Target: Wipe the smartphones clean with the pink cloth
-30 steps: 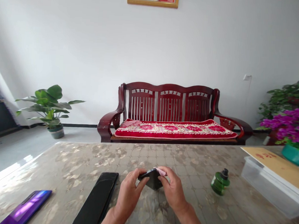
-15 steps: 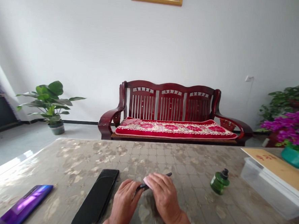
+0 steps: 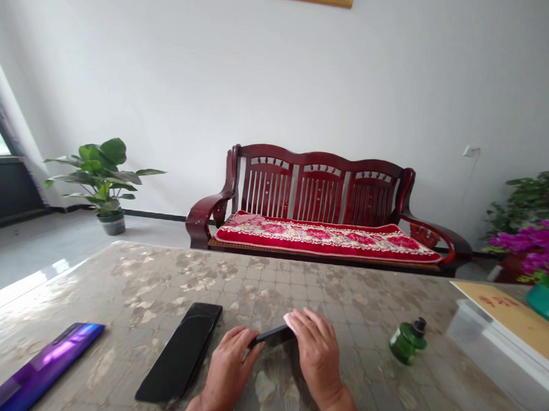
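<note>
My left hand (image 3: pixel 230 367) is closed on the near-left end of a slim black thing (image 3: pixel 273 336), seen nearly edge-on above the table; its exact kind does not show. At the other end, my right hand (image 3: pixel 317 357) presses a small pale pink piece of cloth or tissue (image 3: pixel 288 320) against it, the fingers held together. The right hand covers that far end. Just left of my left hand, a black smartphone (image 3: pixel 180 353) lies screen up. Farther left is a shiny purple-blue smartphone (image 3: pixel 45 368), back side up.
A green pump bottle (image 3: pixel 407 342) stands right of my hands on the patterned table cover (image 3: pixel 251 278). Beyond it are a clear plastic box (image 3: pixel 484 351) with a tan folder (image 3: pixel 510 310) on top, and purple flowers (image 3: pixel 541 250). A wooden bench (image 3: pixel 317 189) stands behind the table.
My right hand has slid rightward along the black thing with the pink piece, uncovering its middle and covering its far end. The left hand keeps its hold. The view has shifted slightly.
</note>
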Available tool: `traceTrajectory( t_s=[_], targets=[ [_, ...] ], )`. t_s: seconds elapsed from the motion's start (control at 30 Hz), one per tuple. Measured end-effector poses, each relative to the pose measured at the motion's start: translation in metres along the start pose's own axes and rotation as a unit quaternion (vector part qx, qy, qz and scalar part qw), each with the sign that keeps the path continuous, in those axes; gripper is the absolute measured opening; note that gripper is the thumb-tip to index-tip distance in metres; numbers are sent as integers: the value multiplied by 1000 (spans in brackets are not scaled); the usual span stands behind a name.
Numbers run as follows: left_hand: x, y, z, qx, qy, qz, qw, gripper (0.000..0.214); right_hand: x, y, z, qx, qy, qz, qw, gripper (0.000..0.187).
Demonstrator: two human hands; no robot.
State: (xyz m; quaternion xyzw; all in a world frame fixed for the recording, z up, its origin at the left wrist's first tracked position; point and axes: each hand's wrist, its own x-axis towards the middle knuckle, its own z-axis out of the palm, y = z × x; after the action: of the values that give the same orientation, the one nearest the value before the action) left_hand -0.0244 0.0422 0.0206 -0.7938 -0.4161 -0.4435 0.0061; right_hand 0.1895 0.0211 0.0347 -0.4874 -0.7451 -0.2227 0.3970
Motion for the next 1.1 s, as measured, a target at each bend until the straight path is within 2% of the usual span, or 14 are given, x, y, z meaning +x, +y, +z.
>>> traceTrajectory(
  t_s=[0.1,0.17,0.37,0.43,0.5,0.67,0.73,0.97,1.1],
  targets=[
    [-1,3,-2,-14,-8,1,1000,27,3,-17,1,25,-19,-28,999,33],
    [-1,5,-3,-22,-6,-1,1000,25,4,-17,0,26,-24,-32,999,34],
    [-2,5,-2,-32,-26,-31,999,26,-1,19,-4,-42,0,36,998,32],
    [-3,4,-2,-36,-33,-42,998,27,-3,23,-3,-52,4,47,998,32],
    [-3,5,-1,-43,-38,-50,997,26,-4,17,-1,-40,6,38,998,33],
    [-1,6,-2,-48,-35,-49,997,27,-1,-17,3,22,-22,-23,999,35],
    [-1,6,-2,-48,-34,-50,997,29,1,-21,3,32,-27,-31,999,35],
    [-4,5,-1,-53,-48,-60,996,25,-3,20,-1,-35,11,55,998,34],
    [-5,5,1,-52,-50,-65,995,22,-4,14,1,-28,10,37,999,34]
  ],
)
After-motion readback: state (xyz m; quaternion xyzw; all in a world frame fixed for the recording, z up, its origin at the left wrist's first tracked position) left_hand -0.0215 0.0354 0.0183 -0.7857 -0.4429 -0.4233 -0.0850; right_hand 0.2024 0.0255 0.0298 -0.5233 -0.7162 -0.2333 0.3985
